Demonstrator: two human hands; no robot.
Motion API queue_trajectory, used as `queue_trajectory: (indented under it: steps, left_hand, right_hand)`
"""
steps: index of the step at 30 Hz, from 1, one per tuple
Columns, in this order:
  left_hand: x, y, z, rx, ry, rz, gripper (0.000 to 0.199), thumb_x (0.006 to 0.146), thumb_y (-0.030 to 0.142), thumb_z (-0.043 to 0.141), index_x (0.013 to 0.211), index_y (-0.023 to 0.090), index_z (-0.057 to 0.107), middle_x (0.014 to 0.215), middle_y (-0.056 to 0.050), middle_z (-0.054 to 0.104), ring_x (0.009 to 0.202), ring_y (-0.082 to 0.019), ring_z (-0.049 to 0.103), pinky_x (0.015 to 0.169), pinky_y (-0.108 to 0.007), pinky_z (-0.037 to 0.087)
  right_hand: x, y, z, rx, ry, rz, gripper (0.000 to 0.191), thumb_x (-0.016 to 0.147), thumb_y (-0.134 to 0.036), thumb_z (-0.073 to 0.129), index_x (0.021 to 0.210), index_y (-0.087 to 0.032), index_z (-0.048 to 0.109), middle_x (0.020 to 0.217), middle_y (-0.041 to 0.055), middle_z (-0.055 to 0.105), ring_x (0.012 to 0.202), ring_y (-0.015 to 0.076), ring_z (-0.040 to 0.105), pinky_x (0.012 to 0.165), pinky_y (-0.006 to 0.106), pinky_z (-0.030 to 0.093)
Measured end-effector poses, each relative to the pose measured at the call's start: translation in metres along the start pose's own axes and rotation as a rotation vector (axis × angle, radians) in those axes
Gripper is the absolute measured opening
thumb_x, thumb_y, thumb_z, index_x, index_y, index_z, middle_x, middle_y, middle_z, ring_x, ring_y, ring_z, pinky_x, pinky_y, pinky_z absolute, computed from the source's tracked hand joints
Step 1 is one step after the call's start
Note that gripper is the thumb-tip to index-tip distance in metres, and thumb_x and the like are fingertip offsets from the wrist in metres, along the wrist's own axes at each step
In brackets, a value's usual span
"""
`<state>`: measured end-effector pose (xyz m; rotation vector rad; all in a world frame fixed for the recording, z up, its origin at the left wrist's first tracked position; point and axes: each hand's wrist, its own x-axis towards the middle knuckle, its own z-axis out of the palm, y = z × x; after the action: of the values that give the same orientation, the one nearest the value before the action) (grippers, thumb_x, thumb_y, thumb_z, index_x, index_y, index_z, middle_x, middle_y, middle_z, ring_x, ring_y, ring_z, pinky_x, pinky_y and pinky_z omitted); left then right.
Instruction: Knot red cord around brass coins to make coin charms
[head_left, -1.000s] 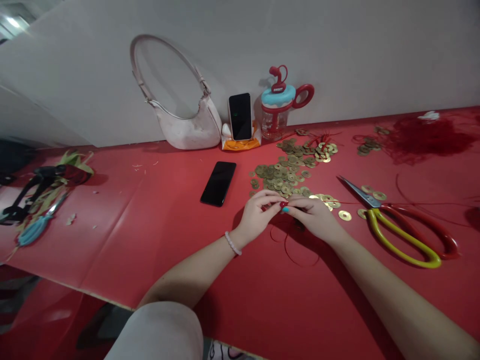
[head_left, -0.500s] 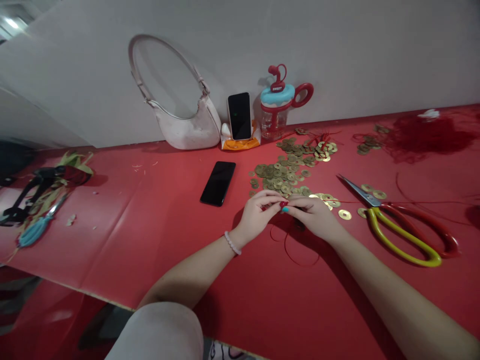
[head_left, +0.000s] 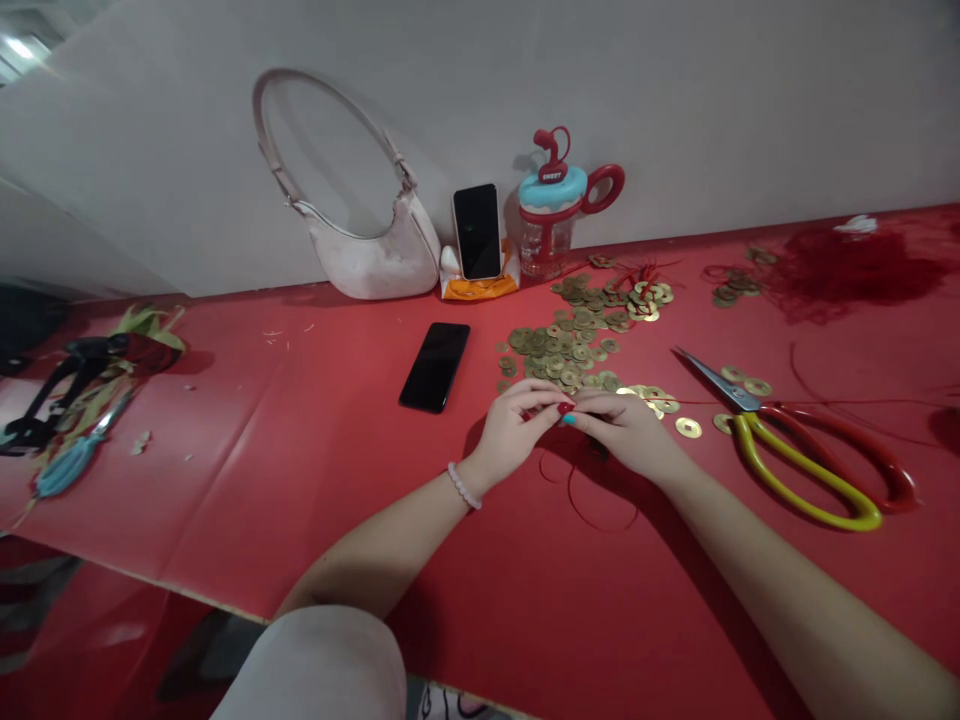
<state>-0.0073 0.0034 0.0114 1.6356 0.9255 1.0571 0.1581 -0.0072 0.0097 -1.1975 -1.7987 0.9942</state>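
Observation:
My left hand [head_left: 516,430] and my right hand [head_left: 619,430] meet fingertip to fingertip over the red table. Both are closed in a pinch on a thin red cord [head_left: 600,524], which loops down onto the table below them and also runs off to the right. The exact spot they pinch is hidden by the fingers. A dark piece under my right palm is too shadowed to name. Just beyond my hands lies a heap of brass coins with square holes [head_left: 555,350]. Scissors [head_left: 787,440] with one yellow and one red handle lie to the right of my right hand.
A black phone [head_left: 436,367] lies left of the coins. Along the wall stand a pale handbag [head_left: 375,262], a propped phone [head_left: 478,232] and a cup with a blue lid [head_left: 553,190]. Tangled red cord [head_left: 862,268] sits far right; blue-handled scissors [head_left: 71,462] lie far left.
Hardly anything differs. My hands keep the same pinch, and the whole view has shifted very slightly.

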Motion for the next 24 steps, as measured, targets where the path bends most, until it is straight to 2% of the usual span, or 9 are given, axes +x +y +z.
queue_trajectory:
  steps: [4, 7, 10, 14, 19, 24]
  left_hand:
    - [-0.001, -0.001, 0.000, 0.034, 0.004, 0.030, 0.014, 0.081, 0.025, 0.058, 0.081, 0.016, 0.069, 0.091, -0.006, 0.062, 0.085, -0.014, 0.057, 0.072, -0.025, 0.047]
    - [-0.001, -0.002, 0.003, 0.037, 0.033, 0.063, 0.020, 0.085, 0.030, 0.053, 0.086, 0.016, 0.067, 0.094, -0.007, 0.063, 0.089, -0.015, 0.058, 0.078, -0.028, 0.048]
    - [-0.002, -0.005, 0.005, -0.001, 0.040, 0.039, 0.027, 0.089, 0.032, 0.044, 0.101, 0.017, 0.063, 0.107, -0.010, 0.061, 0.101, -0.017, 0.056, 0.086, -0.032, 0.047]
    - [-0.002, -0.008, 0.005, -0.042, 0.026, -0.003, 0.035, 0.090, 0.038, 0.042, 0.116, 0.018, 0.055, 0.123, -0.012, 0.053, 0.108, -0.020, 0.054, 0.092, -0.037, 0.045]
    - [-0.003, -0.006, 0.004, -0.018, -0.020, 0.062, 0.041, 0.093, 0.041, 0.030, 0.115, 0.018, 0.056, 0.127, -0.011, 0.053, 0.120, -0.020, 0.047, 0.106, -0.040, 0.034]
    - [-0.006, -0.003, 0.008, 0.061, -0.143, 0.109, 0.030, 0.089, 0.037, 0.043, 0.104, 0.019, 0.062, 0.119, -0.010, 0.060, 0.114, -0.021, 0.052, 0.102, -0.040, 0.038]
  right_hand:
    - [0.000, -0.001, -0.001, 0.008, -0.011, 0.002, 0.029, 0.081, -0.038, 0.053, 0.060, -0.019, 0.059, 0.066, 0.0018, 0.056, 0.060, 0.0136, 0.053, 0.059, 0.027, 0.044]
    - [0.001, 0.000, 0.000, 0.044, 0.003, -0.028, 0.025, 0.081, -0.037, 0.053, 0.066, -0.020, 0.064, 0.072, 0.0032, 0.060, 0.068, 0.0151, 0.057, 0.065, 0.028, 0.046]
    - [0.001, 0.001, 0.001, 0.049, 0.074, -0.080, 0.020, 0.080, -0.036, 0.056, 0.071, -0.023, 0.068, 0.082, 0.0043, 0.062, 0.079, 0.0169, 0.058, 0.074, 0.031, 0.047]
    - [0.000, -0.001, 0.001, 0.025, 0.177, -0.108, 0.018, 0.079, -0.035, 0.058, 0.071, -0.024, 0.070, 0.083, 0.0038, 0.056, 0.080, 0.0168, 0.055, 0.076, 0.033, 0.046]
    - [-0.001, -0.010, -0.004, 0.035, 0.218, -0.118, 0.018, 0.080, -0.036, 0.057, 0.077, -0.026, 0.072, 0.085, 0.0037, 0.054, 0.082, 0.0170, 0.054, 0.075, 0.032, 0.046]
    - [0.008, -0.041, -0.020, -0.051, 0.253, -0.206, 0.017, 0.080, -0.032, 0.057, 0.075, -0.024, 0.072, 0.086, 0.0045, 0.058, 0.082, 0.0180, 0.056, 0.073, 0.032, 0.047]
